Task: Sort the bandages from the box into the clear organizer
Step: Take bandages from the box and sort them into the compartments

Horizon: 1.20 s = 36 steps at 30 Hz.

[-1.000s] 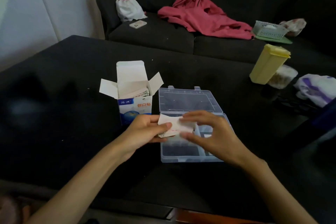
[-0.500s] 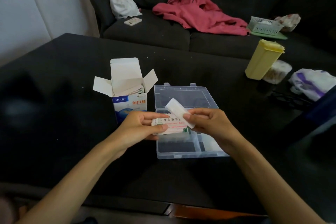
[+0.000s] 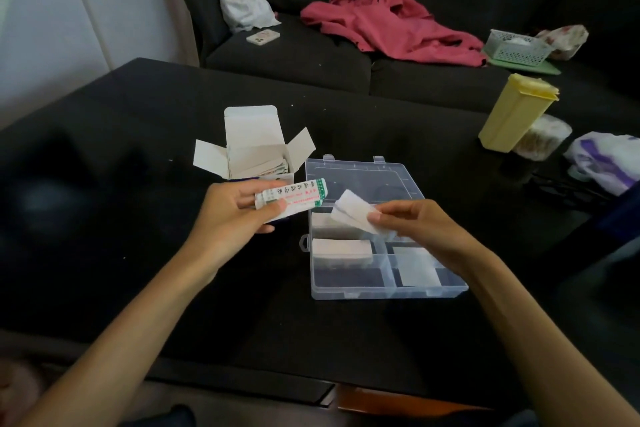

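The plain white bandage (image 3: 356, 211) had come away from the printed stack of bandages (image 3: 290, 197). Half a second before the two were together between the hands; now they were apart, with the stack drawn left toward the box (image 3: 254, 151) and the single piece carried right over the clear organizer (image 3: 384, 288). That suggested one bandage had been singled out and was about to be dropped into a compartment.

The white bandage hung above the organizer's upper-left compartment, its right end pinched between thumb and fingers (image 3: 375, 217) of the right hand (image 3: 426, 229), its free end angled up and left. The left hand (image 3: 232, 215) was closed on the stack, thumb on top, over the desk (image 3: 138, 135) just in front of the box. Three compartments already held bandages, and the box still held more.
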Each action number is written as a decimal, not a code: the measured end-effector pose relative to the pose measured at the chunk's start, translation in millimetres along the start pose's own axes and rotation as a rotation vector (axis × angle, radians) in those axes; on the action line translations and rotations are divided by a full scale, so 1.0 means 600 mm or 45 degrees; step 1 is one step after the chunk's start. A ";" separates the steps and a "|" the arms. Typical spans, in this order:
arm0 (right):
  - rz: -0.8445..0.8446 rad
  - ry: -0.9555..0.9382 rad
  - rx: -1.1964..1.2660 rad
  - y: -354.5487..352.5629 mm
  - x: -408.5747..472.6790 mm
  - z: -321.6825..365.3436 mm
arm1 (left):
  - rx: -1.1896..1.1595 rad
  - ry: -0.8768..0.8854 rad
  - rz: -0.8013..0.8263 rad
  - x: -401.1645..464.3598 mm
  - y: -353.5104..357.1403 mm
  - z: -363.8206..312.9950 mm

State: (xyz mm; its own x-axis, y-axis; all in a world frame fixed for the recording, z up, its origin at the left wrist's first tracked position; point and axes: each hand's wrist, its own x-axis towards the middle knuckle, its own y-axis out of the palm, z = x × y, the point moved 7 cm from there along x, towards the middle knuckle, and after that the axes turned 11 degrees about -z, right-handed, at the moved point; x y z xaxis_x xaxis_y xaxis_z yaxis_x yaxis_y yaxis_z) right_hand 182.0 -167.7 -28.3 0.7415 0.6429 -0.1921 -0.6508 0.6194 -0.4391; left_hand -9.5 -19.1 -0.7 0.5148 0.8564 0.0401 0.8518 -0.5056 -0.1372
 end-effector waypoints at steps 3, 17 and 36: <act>0.042 -0.266 -0.272 0.020 -0.004 0.018 | 0.000 -0.004 0.008 0.002 0.003 0.001; -0.014 -0.701 -0.771 0.055 -0.014 0.035 | 0.042 -0.096 0.029 0.007 0.014 0.019; 0.050 0.075 0.235 0.034 -0.022 0.023 | -0.110 -0.218 0.330 -0.027 0.088 0.032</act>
State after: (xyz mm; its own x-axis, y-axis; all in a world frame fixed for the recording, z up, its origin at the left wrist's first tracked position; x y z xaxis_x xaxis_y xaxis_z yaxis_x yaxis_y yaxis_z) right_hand 156.6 -157.3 -22.5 0.7199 0.6439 -0.2589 -0.6940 0.6701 -0.2631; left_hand 25.2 -57.4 -27.7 0.6980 0.6995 -0.1533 0.7034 -0.7099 -0.0364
